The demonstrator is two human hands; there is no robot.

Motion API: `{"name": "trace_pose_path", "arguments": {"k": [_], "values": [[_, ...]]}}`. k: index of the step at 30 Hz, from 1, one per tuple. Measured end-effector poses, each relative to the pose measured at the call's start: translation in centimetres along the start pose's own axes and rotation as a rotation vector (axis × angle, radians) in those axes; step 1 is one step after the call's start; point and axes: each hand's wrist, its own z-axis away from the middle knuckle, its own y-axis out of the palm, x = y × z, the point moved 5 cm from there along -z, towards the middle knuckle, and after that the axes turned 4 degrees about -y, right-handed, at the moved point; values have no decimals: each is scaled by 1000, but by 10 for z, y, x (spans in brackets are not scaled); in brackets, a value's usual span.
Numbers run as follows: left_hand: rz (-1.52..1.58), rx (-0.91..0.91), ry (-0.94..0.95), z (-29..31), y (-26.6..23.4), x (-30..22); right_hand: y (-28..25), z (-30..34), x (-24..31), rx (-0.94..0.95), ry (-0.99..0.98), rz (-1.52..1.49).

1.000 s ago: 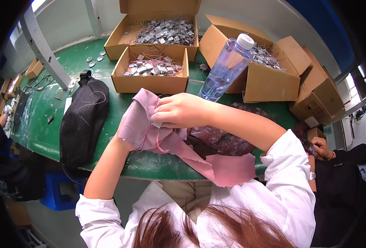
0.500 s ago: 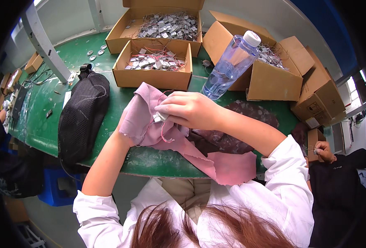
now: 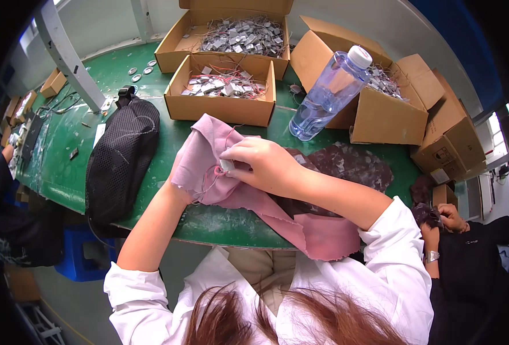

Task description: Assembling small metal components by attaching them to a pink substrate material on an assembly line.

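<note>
My left hand (image 3: 177, 185) is raised over the near edge of the table, under a pink cloth (image 3: 205, 146) that it holds up; its fingers are hidden by the folds. Against the cloth, my right hand (image 3: 263, 165) pinches a small silver-grey block (image 3: 227, 165) with thin wires between thumb and fingers. Reddish wire loops beside the block. The cloth's loose end trails to the right past my right forearm and hangs at the table edge.
Open cardboard boxes (image 3: 220, 108) of wired blocks stand at the back. A water bottle (image 3: 329, 95) leans right of centre, near a dark plastic bag (image 3: 358, 167). On the left lies a black mesh bag (image 3: 125, 155). Another person's hand (image 3: 452, 218) works at the right.
My right hand has shifted slightly, and the block now sits more upright against the cloth. The view has moved a little. At the right, the other person's hands now hold something dark.
</note>
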Motion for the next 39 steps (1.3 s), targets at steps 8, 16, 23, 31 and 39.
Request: {"name": "trace_pose_path", "arguments": {"k": [8,16,23,31,39], "values": [[135,41,173,7,0,-12,10,-11,7,223,-76,269],[908,28,-152,14,14,-20,-25,3,13,-3,-229,243],[824,84,-163,19,9,-15,-21,15,14,-177,-298,241],[1009,60,-161,15,26,-33,-40,26,-22,-473,378,-654],[993,43,-81,16,19,-33,-45,16,-8,-405,374,-543]]}}
